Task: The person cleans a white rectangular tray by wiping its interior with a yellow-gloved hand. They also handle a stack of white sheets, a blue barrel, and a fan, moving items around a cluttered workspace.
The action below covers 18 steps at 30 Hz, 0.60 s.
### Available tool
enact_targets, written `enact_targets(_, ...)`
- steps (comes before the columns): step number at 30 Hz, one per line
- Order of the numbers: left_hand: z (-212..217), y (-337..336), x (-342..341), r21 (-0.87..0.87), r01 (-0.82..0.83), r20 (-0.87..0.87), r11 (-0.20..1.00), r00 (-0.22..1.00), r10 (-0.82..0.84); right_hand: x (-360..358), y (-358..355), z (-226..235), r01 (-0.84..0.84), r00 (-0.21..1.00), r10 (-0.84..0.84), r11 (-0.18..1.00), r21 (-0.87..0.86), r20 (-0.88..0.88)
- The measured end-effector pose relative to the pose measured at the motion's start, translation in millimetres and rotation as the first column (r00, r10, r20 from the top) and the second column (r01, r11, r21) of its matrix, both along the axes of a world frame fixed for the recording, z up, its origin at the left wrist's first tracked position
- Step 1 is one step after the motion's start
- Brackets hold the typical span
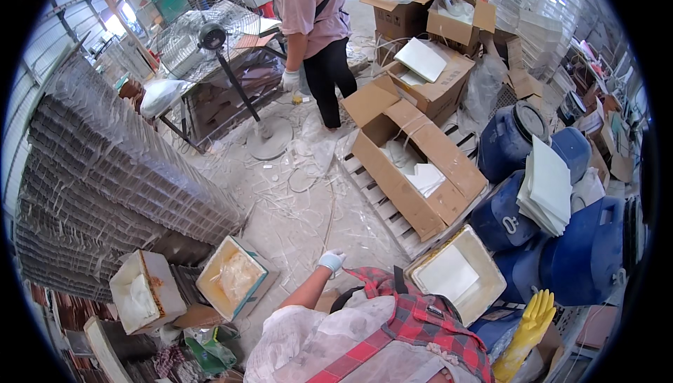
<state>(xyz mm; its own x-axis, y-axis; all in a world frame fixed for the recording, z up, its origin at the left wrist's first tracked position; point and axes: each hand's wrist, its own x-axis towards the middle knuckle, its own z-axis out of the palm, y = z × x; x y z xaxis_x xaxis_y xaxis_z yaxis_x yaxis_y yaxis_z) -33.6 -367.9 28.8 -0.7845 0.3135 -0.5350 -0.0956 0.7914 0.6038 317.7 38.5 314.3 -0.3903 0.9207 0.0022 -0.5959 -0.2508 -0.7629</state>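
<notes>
My left hand [331,260], in a pale knitted glove, reaches forward over the littered floor from a whitish sleeve. Its fingers look loosely bent and apart, and nothing shows in them. My right hand is not in view; a red and black checked apron [434,327] covers my front. Just right of the apron is a foam box [494,281] with a white sheet [449,271] inside. A yellow rubber glove [529,330] sticks up at the lower right, apart from my left hand. To the left stands another foam box [263,295] with yellowish, plastic-lined contents.
A white box [158,306] and tall stacks of grey sheets [105,166] stand left. Ahead, an open carton [449,187] rests on a slatted pallet [375,197]. Blue drums [582,250] crowd the right. A floor fan [210,36] and another person [312,4] are farther off.
</notes>
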Motion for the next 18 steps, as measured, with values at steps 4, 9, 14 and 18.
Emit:
enact_targets(4, -17.9, -10.5, 1.1, -0.051, -0.057, 0.005, 0.997, 0.998, 0.057, 5.9, 2.8, -11.3, -0.015, 1.000, 0.015, 1.000, -0.012, -0.023)
enact_targets(9, -18.9, -22.1, -6.5, -0.116, -0.088, 0.161, 0.989, 0.981, 0.106, -3.6, -13.2, -5.3, 0.003, 1.000, -0.003, 1.000, 0.000, -0.013)
enact_targets(14, -22.8, -20.4, -18.4, -0.276, 0.191, -0.042, 0.942, 0.977, -0.211, -5.8, -27.9, 7.6, 0.088, 0.995, -0.088, 0.996, 0.007, 0.040)
enact_targets(18, -31.3, -31.3, -31.0, -0.327, 0.350, -0.022, 0.878, 0.926, -0.377, -34.0, -37.2, 32.0, 0.110, 0.985, -0.127, 0.984, 0.142, 0.120)
